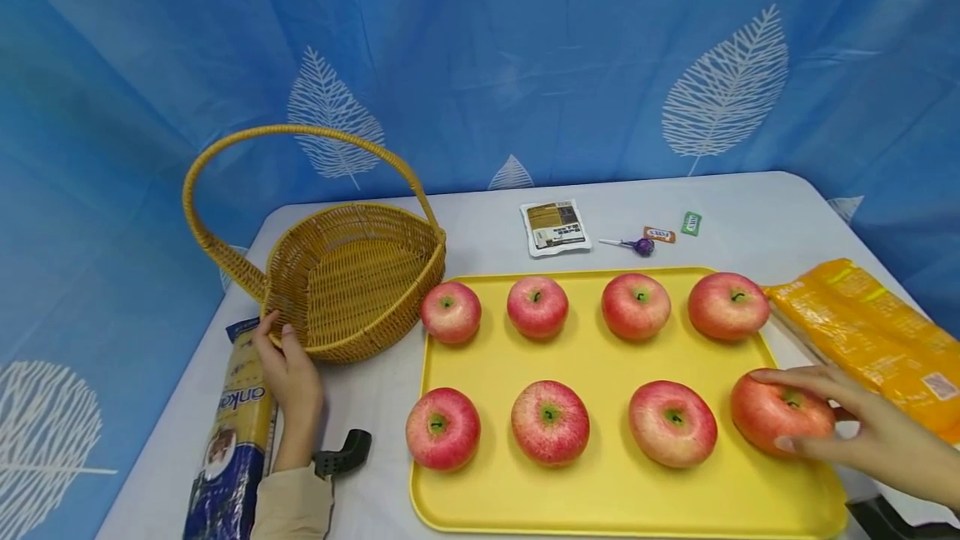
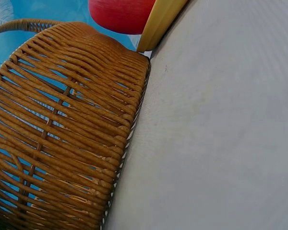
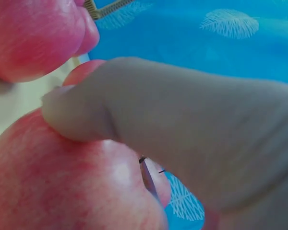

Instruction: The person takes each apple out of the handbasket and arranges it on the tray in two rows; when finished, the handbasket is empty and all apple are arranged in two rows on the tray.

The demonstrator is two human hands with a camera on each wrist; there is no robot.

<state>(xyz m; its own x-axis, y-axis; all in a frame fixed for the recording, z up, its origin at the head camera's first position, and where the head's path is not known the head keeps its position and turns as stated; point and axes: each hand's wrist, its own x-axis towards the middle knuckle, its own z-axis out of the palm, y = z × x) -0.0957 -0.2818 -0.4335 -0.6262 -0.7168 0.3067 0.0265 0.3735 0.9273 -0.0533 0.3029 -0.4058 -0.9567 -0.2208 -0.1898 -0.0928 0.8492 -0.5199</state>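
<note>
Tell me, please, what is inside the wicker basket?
The wicker basket looks empty: only its woven floor shows. The near rim hides a strip of the bottom, where the left hand grips it.

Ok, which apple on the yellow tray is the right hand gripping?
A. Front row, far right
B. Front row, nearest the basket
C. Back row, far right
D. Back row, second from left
A: the right hand curls round the front-right apple on the yellow tray.

We see our two bare hands, no gloves or rings on them. Our left hand (image 1: 294, 380) comes out of a beige sleeve (image 1: 294, 505) with a soft cuff. Our right hand (image 1: 862, 423) shows no sleeve in view.
</note>
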